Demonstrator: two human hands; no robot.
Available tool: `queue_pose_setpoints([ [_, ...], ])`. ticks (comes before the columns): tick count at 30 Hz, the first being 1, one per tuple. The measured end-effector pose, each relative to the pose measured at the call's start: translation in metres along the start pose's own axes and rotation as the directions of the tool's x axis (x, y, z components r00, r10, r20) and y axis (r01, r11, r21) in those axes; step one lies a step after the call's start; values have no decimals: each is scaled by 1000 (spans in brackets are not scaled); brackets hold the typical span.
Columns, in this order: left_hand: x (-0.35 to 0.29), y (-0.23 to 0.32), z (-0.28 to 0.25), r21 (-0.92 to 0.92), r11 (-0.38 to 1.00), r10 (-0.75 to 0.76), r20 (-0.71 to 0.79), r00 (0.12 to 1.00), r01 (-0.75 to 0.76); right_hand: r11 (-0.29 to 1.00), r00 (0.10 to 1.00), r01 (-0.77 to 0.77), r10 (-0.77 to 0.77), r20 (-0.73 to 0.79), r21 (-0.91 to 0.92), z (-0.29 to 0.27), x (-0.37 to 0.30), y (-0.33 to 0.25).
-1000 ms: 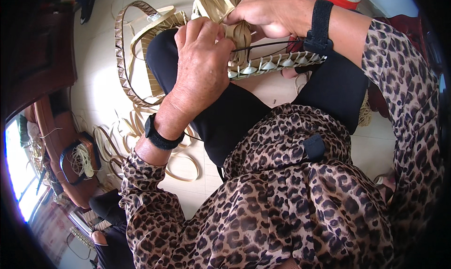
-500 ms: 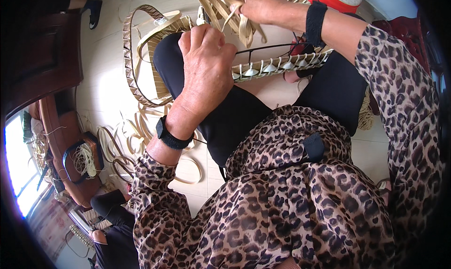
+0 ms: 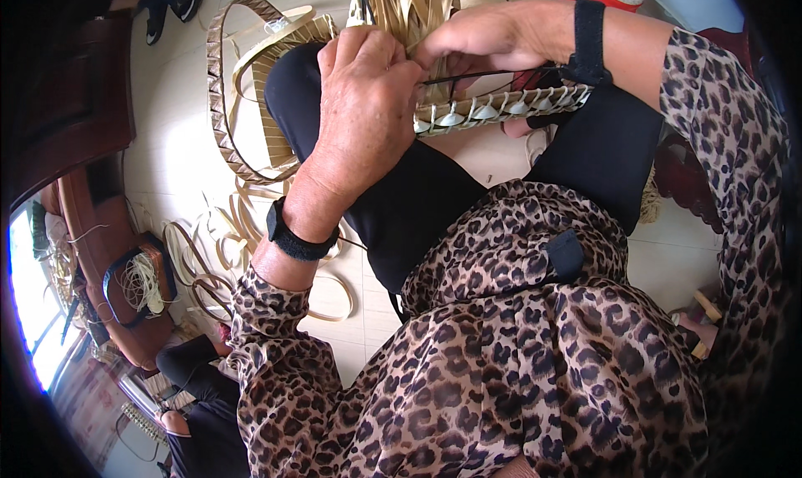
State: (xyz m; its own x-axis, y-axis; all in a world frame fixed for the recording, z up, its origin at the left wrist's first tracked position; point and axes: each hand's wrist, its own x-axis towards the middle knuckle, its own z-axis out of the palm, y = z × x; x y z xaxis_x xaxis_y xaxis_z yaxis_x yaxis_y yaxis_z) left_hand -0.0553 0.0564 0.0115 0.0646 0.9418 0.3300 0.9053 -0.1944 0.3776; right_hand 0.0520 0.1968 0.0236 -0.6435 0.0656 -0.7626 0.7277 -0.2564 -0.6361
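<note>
Half-woven pale bamboo basket [image 3: 493, 111] – loose strips upright – pinched by left hand [image 3: 363, 115] and right hand [image 3: 484, 40]

The person wears a loose leopard-print top [image 3: 535, 344] with long sleeves gathered at the cuffs, over black trousers [image 3: 418, 202]. A black band [image 3: 294, 237] circles the left wrist, and a wider black strap [image 3: 588, 29] wraps the right wrist.

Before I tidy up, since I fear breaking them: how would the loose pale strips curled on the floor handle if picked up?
The strips lie in springy loops, so probably bendy rather than brittle. They look thin and flat, likely very light. Tangled together, several may lift at once.
</note>
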Motion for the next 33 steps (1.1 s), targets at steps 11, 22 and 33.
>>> queue_pose_setpoints([
  [11,-8,20,-8,81,894,-435,-88,896,442,993,974,74,-91,206,93,-5,2,7],
  [22,-6,50,16,-199,566,-824,-112,555,800,996,965,91,-88,247,1,-1,0,3],
  [33,2,55,14,-576,180,-927,173,334,797,898,958,269,-214,190,-349,-13,-6,3],
])
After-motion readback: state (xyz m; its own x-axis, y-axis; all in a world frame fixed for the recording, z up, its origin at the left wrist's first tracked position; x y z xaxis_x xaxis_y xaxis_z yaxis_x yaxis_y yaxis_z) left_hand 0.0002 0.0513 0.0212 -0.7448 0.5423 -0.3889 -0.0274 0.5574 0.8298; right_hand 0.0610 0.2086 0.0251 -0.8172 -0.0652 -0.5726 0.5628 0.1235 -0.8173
